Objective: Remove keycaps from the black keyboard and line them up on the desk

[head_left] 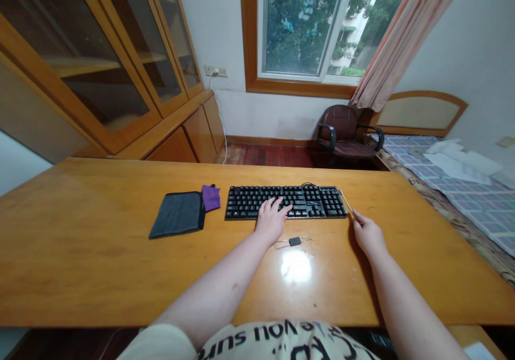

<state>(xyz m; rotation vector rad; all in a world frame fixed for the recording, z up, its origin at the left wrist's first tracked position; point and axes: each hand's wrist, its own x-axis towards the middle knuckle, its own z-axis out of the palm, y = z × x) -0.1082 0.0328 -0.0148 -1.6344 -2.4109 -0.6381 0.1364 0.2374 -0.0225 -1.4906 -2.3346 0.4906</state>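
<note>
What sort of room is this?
Probably a bedroom that doubles as a workspace: there's a bed with a blue-grey checked cover, a broad, shiny wooden desk and a black rectangular keyboard.

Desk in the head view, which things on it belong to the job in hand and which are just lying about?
In use:
black keyboard, under the left hand
thin pale stick, held in the right hand at the keyboard's right end

Apparently just lying about:
gray pouch
purple cloth, beside the pouch
wire piece with a dark block, possibly related
</note>
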